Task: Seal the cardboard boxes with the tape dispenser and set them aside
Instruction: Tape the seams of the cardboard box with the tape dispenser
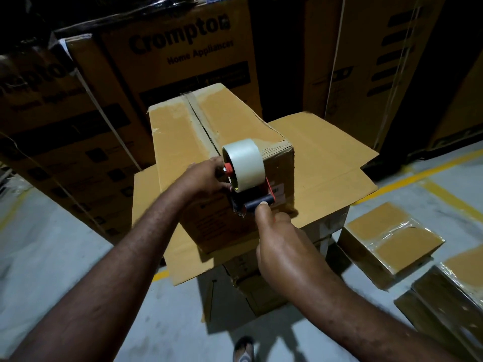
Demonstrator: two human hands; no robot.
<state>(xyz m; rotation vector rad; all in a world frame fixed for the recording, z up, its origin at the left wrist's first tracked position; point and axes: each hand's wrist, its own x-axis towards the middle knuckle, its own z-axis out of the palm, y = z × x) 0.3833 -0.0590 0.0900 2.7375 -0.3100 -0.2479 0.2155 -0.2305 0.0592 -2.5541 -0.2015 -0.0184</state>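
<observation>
A brown cardboard box (183, 137) lies on a flat cardboard sheet (321, 158), its top flaps closed with a dark open seam running down the middle. A red tape dispenser (251, 186) with a white tape roll (244, 165) sits at the box's near top edge. My right hand (282, 241) grips the dispenser's handle from below, thumb on the dark roller. My left hand (206, 176) holds the dispenser's left side by the red hub, fingers curled against the box edge.
Tall printed cartons (167, 53) stack behind and to the left. Two taped boxes (389, 239) lie on the grey floor at the right, by yellow floor lines (423, 173). The cardboard sheet rests on lower cartons (251, 283). A shoe (243, 348) shows at the bottom.
</observation>
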